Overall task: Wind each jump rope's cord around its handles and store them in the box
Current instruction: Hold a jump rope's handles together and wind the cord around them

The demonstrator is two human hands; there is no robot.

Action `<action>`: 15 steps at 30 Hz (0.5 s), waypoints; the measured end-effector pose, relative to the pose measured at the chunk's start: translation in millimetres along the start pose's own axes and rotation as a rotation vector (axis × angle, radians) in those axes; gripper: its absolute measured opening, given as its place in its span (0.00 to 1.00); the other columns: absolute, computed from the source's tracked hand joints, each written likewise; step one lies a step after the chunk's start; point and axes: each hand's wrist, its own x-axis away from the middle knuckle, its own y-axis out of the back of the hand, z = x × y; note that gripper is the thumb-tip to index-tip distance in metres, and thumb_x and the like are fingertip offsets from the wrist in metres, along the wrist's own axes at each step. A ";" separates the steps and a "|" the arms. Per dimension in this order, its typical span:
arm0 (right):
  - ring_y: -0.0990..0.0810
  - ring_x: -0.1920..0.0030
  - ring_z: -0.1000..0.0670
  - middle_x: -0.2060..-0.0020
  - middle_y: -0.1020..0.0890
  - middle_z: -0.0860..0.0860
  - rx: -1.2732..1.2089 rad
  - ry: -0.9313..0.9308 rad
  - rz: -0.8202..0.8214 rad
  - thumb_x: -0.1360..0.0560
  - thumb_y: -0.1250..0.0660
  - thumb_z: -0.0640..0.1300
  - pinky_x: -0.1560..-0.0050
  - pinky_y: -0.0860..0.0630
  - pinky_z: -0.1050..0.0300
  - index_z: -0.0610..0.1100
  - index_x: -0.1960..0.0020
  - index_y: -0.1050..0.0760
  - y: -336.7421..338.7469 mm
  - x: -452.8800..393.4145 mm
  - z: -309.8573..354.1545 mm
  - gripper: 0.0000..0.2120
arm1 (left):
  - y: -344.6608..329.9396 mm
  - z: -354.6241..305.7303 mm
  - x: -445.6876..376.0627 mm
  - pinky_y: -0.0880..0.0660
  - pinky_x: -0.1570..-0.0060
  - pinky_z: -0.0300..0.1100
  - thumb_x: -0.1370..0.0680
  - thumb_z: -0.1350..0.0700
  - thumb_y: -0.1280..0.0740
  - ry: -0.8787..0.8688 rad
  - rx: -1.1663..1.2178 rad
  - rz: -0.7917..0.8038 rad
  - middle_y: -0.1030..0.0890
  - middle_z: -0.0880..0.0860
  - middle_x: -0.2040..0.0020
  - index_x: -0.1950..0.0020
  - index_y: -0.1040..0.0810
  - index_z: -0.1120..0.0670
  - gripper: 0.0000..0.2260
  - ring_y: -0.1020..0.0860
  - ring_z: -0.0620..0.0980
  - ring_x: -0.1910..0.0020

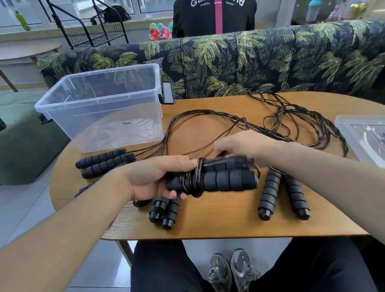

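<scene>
Left hand (pixel 152 180) clamps paired handles (pixel 217 177) mid-frame; right hand (pixel 240 145) pinches cord (pixel 196 175), blurred. Wraps should stay tight, adjacent.

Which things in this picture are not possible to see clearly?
- Head view: right hand fingertips and cord end, motion-blurred.
- Handle pair at the table's left edge, mostly behind the left forearm.
- Clear lid, cut by the right edge.
- Loose cords: tangled, so which handles each joins is unclear.
</scene>
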 end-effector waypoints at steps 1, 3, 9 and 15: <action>0.23 0.59 0.49 0.62 0.23 0.58 0.023 -0.003 -0.006 0.24 0.37 0.65 0.59 0.26 0.53 0.53 0.57 0.28 2.5 -2.7 2.7 0.15 | 0.6 -2.4 -0.8 0.23 0.74 0.35 0.34 0.47 0.18 0.032 -0.101 0.006 0.18 0.63 0.52 0.44 0.24 0.56 0.26 0.19 0.54 0.64; 0.25 0.62 0.50 0.64 0.22 0.55 0.076 0.021 -0.037 0.32 0.42 0.75 0.62 0.28 0.53 0.51 0.60 0.26 3.0 -12.4 0.8 0.27 | -3.0 -9.1 -3.0 0.22 0.73 0.36 0.29 0.50 0.21 0.088 -0.270 -0.023 0.17 0.63 0.51 0.46 0.29 0.55 0.21 0.18 0.56 0.62; 0.27 0.66 0.49 0.70 0.24 0.51 0.058 -0.013 -0.054 0.30 0.35 0.73 0.66 0.31 0.53 0.46 0.62 0.25 14.7 -20.3 13.8 0.28 | -19.4 -24.1 -10.2 0.16 0.66 0.46 0.28 0.52 0.21 0.150 -0.697 -0.249 0.19 0.60 0.43 0.33 0.34 0.49 0.29 0.14 0.58 0.60; 0.28 0.66 0.59 0.65 0.24 0.57 -0.079 -0.045 -0.071 0.18 0.41 0.59 0.64 0.32 0.54 0.50 0.52 0.28 11.6 -13.9 29.0 0.14 | -11.3 -17.9 -15.9 0.16 0.63 0.47 0.24 0.51 0.25 0.013 -0.779 -0.552 0.22 0.51 0.43 0.30 0.25 0.46 0.23 0.16 0.54 0.54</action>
